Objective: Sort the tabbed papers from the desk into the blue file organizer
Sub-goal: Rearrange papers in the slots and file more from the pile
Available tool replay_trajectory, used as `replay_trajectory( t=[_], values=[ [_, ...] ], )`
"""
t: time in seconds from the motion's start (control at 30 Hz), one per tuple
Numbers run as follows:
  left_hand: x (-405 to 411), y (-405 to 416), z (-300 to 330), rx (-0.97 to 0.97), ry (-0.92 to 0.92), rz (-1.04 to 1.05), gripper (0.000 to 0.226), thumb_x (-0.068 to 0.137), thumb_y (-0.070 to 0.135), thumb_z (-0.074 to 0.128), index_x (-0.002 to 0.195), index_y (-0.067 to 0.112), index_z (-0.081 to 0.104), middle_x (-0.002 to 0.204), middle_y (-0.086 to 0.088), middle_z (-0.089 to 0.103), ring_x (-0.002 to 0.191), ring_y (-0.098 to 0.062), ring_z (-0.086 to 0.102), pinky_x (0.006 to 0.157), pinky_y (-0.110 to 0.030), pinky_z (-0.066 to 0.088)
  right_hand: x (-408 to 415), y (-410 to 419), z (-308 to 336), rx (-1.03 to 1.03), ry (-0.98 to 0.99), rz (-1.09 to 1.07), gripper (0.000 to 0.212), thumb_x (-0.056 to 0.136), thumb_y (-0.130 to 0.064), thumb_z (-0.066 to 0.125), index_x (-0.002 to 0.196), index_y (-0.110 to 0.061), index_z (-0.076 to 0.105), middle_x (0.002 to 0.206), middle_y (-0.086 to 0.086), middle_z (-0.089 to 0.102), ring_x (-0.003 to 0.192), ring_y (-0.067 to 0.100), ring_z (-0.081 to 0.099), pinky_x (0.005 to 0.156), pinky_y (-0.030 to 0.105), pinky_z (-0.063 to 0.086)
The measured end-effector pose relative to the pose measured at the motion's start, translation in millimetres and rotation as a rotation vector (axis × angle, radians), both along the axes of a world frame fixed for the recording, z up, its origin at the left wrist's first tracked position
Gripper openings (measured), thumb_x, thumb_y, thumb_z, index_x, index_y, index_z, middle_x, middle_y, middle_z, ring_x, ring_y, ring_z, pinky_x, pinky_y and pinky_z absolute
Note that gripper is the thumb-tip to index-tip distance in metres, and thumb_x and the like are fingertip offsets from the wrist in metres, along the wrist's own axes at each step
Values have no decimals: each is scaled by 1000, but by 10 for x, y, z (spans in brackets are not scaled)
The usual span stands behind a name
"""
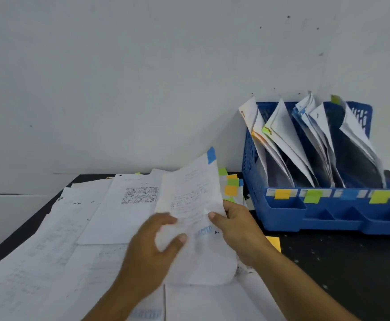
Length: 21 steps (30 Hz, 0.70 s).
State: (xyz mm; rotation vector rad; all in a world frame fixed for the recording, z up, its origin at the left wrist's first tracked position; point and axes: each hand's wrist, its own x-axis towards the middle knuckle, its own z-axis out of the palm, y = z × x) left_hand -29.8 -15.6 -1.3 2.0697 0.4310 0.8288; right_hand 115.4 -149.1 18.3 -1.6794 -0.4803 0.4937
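Observation:
My right hand (238, 230) grips the right edge of a white printed sheet (194, 200) that carries a blue tab (211, 155) at its top corner and is lifted off the desk. My left hand (152, 249) is beside the sheet's lower left, fingers spread and loosely curved, thumb touching the paper. The blue file organizer (282, 214) stands to the right against the wall. Several slots in it hold leaning papers, and its front carries orange (282, 194), green (312, 196), blue (349, 194) and yellow-green (379, 196) tabs.
Many loose white papers (78, 228) cover the dark desk (340, 262) on the left and in front. A stack with green and orange tabs (231, 186) lies behind the lifted sheet. A yellow sticky note (274, 243) lies by my right wrist. A white wall rises behind.

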Motion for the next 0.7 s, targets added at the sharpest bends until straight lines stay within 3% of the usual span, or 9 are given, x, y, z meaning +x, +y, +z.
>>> replay_trajectory(
  t=[0.07, 0.13, 0.2, 0.3, 0.4, 0.47, 0.57, 0.7],
  values=[
    [49, 151, 119, -75, 48, 203, 51, 82, 34, 74, 128, 32, 52, 132, 20, 50, 125, -6, 46, 106, -27, 36, 25, -75, 118, 20, 23, 51, 18, 100, -17, 59, 110, -25, 72, 101, -7, 76, 96, 18, 72, 89, 45, 58],
    [82, 296, 255, -312, 96, 273, 65, 87, 29, 70, 142, 32, 36, 139, 9, 45, 130, -17, 43, 107, -40, 38, 39, -156, 262, 77, 68, 112, 20, 100, -15, 58, 112, -23, 71, 105, -4, 76, 100, 20, 72, 93, 46, 57],
    [104, 405, 362, -567, 75, 220, 55, 90, 31, 66, 139, 30, 42, 132, 5, 54, 120, -22, 54, 98, -46, 46, 52, -243, 390, 128, 116, 168, 22, 99, -12, 57, 117, -19, 70, 110, 0, 75, 105, 23, 71, 96, 47, 54],
    [141, 460, 523, -760, 33, 21, 26, 95, 26, 57, 119, 16, 64, 114, -2, 71, 103, -23, 68, 93, -43, 50, 63, -415, 568, 181, 191, 202, 24, 98, -11, 57, 118, -14, 69, 112, 6, 75, 105, 28, 71, 98, 51, 53],
    [216, 359, 684, -751, 4, -113, 24, 97, 21, 52, 113, 12, 67, 109, -2, 73, 101, -21, 70, 86, -37, 50, 86, -618, 717, 212, 147, 138, 23, 96, -24, 61, 116, -16, 70, 108, 5, 76, 100, 26, 72, 90, 46, 57],
    [289, 248, 766, -710, 27, -187, 26, 96, 22, 53, 115, 12, 67, 111, -2, 73, 103, -20, 69, 91, -38, 49, 119, -747, 809, 257, 82, 60, 26, 95, -32, 61, 115, -17, 69, 107, 2, 76, 98, 22, 73, 84, 39, 58],
    [417, 69, 884, -673, 37, -274, 27, 94, 21, 55, 114, 10, 68, 111, -6, 72, 104, -23, 69, 95, -42, 48, 193, -972, 952, 217, -30, -53, 24, 95, -29, 61, 110, -14, 72, 102, 2, 77, 95, 21, 74, 88, 41, 58],
    [636, -141, 1071, -637, 9, -316, 25, 92, 19, 56, 110, 7, 69, 106, -9, 74, 99, -26, 70, 88, -39, 50, 281, -1318, 1143, 103, -131, -122, 20, 95, -28, 61, 101, -16, 75, 96, 0, 78, 88, 18, 74, 76, 34, 58]
  ],
)
